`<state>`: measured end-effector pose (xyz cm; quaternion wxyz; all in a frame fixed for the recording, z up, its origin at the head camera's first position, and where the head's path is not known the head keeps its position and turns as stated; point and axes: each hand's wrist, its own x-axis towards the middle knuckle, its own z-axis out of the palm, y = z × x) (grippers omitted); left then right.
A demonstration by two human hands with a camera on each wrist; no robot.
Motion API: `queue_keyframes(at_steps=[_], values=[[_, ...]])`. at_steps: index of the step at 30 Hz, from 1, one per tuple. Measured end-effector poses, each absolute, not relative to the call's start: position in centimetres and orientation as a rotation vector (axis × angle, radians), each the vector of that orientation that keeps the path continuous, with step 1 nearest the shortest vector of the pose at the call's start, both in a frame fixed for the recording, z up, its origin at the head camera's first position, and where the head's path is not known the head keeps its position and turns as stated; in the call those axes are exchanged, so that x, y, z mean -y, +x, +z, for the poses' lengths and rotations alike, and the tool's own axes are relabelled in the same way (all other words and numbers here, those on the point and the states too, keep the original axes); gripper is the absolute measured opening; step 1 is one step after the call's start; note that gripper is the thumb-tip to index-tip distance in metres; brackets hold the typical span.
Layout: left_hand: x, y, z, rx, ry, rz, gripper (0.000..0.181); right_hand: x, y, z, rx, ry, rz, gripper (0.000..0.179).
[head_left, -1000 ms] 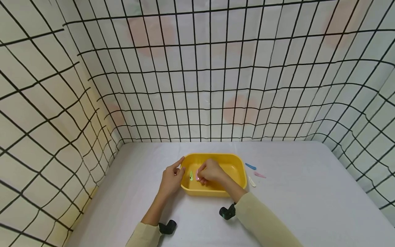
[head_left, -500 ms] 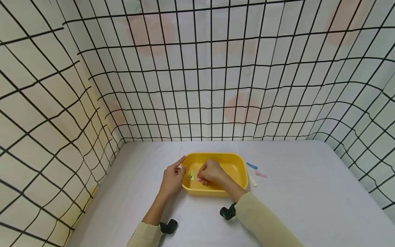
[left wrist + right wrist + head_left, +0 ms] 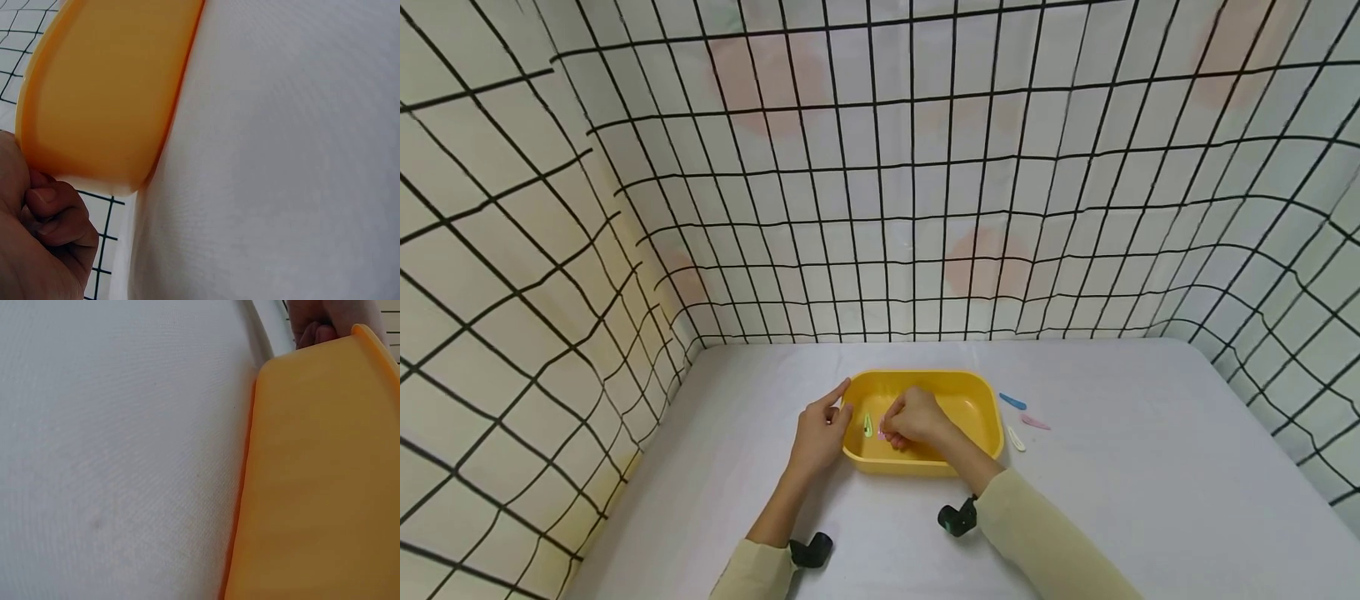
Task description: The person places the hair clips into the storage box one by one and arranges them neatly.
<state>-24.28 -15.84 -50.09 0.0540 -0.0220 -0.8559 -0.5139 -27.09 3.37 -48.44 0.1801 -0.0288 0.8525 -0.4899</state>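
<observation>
Purplish-pink snap hair clip (image 3: 882, 432): loc. inside yellow plastic tray (image 3: 917, 469), L half, at fingertips of R hand (image 3: 917, 417), partly hid. by same. Whether lifted or resting on tray floor: can't tell.

Nearest: beige sleeves (image 3: 1045, 533), one per forearm, w/ black wrist cams (image 3: 810, 551) adj. to cuffs. Tray next, long side facing person; R wrist view takes in mainly its outer wall.

R hand: reaches over near rim, fingers bent, thumb & fingers pinching said clip; exact contact pt. obscured. L hand (image 3: 816, 429): grasps L end of tray, thumb at rim, index reaching twd. far L corner, other fingers curled per L wrist view.

Green snap hair clip (image 3: 868, 425): in tray, btwn L hand & purplish-pink item, apart from both, long axis approx. fore-aft.

Outside tray, R side, on white tablecloth (image 3: 1150, 467), near to far: white hair clip (image 3: 1016, 439), just beside tray; rose-pink hair clip (image 3: 1035, 422), farther R; blue hair clip (image 3: 1012, 402), near tray's far R corner. All 3 separate.

Rear: white backdrop (image 3: 891, 192) w/ blk. grid lines & faint reddish patches (image 3: 988, 262), along far edge & both sides.
</observation>
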Motion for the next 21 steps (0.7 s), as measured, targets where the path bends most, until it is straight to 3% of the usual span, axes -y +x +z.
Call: queue_keyframes(at_steps=[21], values=[[15.6,-24.0,-49.8,2.605,-0.055,-1.528,0.048,-6.7,-25.8,-47.9,-2.509,-0.091,-1.441,0.016]])
